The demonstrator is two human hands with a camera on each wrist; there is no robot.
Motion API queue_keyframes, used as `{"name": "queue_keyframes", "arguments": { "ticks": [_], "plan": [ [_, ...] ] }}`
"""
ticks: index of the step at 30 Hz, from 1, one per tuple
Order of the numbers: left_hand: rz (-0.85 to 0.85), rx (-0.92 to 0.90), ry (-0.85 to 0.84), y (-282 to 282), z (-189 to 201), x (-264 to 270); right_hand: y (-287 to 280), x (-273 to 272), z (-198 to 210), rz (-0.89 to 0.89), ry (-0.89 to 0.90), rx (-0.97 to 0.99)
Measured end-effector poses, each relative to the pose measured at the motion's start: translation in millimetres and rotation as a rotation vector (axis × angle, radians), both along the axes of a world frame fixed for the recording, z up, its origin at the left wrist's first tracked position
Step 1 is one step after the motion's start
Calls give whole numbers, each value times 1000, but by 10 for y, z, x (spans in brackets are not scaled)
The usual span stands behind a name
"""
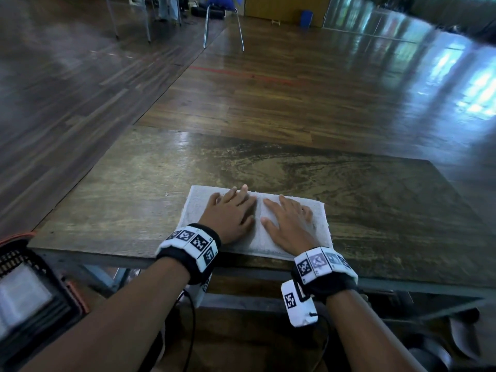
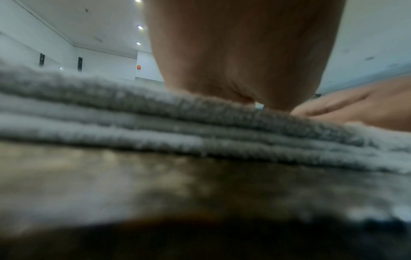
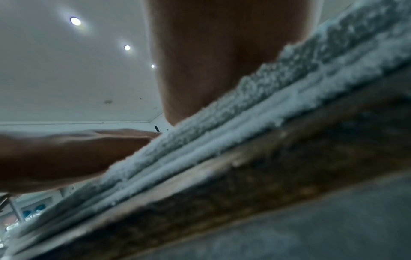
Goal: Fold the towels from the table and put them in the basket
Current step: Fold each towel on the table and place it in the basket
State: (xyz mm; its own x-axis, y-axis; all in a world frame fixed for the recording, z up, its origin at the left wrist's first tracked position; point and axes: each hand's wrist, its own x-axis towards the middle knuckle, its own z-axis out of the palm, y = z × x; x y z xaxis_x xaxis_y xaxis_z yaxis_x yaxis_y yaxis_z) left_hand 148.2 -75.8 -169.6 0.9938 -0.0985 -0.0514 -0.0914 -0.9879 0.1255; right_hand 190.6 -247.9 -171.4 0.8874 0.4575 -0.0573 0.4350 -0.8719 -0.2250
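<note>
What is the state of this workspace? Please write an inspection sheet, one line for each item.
Surface: worn wooden table.
Job's things: white towel, folded in layers, at the table's near edge; basket low on the left, something pale inside.
Clutter: nothing seen.
Grippers: left hand and right hand press flat on the towel.
Cables: black cables hang from the wrist units.
Surroundings: wood floor, chair far behind.

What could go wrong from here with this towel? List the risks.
1. The folded towel lies right at the table's near edge; a pull toward the body could slide it off.
2. Left hand and right hand only press flat on it, so lifting one-handed may let the stacked layers fall open.
3. The basket sits low at the left, so the carry may loosen the fold.
</note>
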Motion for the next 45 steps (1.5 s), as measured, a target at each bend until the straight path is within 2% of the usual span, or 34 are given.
{"name": "queue_keyframes", "arguments": {
  "ticks": [13,20,24,30,33,38,42,45],
  "plan": [
    [38,36,-65,59,-281,-29,-4,-17,-247,20,-17,-86],
    [53,59,-38,464,-205,-282,-505,-34,-201,-60,12,-193],
    [95,76,-20,648,-171,-433,-829,-74,-113,-132,84,-189],
    [196,64,25,755,-136,-653,-909,-121,16,-144,128,-186],
    [241,18,26,757,-79,-761,-804,-109,138,-144,68,-211],
    [435,-47,-114,679,88,-878,-298,-20,441,-113,-119,-91],
    [481,-112,-16,723,149,-965,352,8,590,54,-59,54],
    [507,-226,25,762,175,-962,903,77,623,215,-40,-78]
  ]
}}
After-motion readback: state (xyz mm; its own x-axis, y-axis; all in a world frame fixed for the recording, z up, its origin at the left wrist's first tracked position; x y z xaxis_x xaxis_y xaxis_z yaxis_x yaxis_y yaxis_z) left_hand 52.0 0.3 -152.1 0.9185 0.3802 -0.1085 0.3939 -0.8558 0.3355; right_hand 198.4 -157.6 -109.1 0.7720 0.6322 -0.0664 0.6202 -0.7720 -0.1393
